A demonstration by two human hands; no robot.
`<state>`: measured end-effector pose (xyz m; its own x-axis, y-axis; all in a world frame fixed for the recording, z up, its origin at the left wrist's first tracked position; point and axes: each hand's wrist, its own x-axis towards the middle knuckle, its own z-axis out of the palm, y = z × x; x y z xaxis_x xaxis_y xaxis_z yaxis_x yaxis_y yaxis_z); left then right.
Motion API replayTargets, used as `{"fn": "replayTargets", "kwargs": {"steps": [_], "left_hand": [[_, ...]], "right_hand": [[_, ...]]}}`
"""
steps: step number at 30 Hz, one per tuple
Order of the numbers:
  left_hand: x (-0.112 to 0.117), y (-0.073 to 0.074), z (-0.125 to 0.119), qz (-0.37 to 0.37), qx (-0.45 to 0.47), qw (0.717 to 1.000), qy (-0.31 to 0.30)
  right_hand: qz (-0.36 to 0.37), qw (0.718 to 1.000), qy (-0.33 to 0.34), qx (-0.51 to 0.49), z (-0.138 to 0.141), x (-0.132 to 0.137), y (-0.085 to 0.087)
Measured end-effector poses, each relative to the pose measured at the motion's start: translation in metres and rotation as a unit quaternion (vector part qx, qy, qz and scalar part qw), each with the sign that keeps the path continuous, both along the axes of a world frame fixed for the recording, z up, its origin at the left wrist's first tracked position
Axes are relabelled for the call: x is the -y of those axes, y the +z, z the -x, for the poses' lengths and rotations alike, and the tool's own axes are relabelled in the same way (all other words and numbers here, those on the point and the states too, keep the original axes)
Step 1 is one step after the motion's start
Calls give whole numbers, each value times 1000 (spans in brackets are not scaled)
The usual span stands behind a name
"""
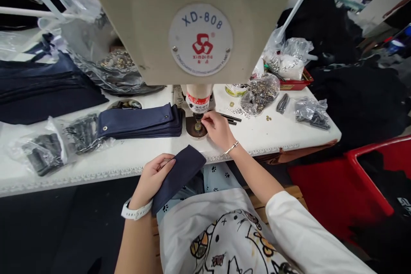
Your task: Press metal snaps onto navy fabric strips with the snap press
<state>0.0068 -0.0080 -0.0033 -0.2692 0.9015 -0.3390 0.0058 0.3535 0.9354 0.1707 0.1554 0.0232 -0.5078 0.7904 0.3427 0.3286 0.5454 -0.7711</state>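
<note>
White factory workbench [135, 160] runs beneath an XD-808 press [201, 38]. Right hand [214, 130] pinches at the press's round die [195, 130], its held item too small to tell. Left hand [153, 175] grips a folded navy fabric strip [180, 177] above the bench edge.

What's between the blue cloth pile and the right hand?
The machine's round base, in the head view, sits between the cloth pile and the right hand.
</note>
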Motion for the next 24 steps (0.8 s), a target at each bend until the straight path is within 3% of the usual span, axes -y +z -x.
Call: {"fn": "replayTargets", "kwargs": {"steps": [3, 5, 9, 15, 24], "left_hand": [[1, -1, 1, -7, -8, 1000, -6], [1, -1, 2, -8, -8, 1000, -10], [1, -2, 2, -8, -6, 1000, -11], [2, -3, 2, -4, -3, 1000, -21], [1, 2, 1, -4, -16, 1000, -19]], "right_hand": [[24, 998, -53, -11, -11, -7, -2], [25, 998, -52, 3, -19, -10, -1], [10, 996, 19, 81, -20, -17, 4], [-22, 978, 127, 161, 2, -25, 10], [5, 991, 60, 116, 1, -25, 5]]}}
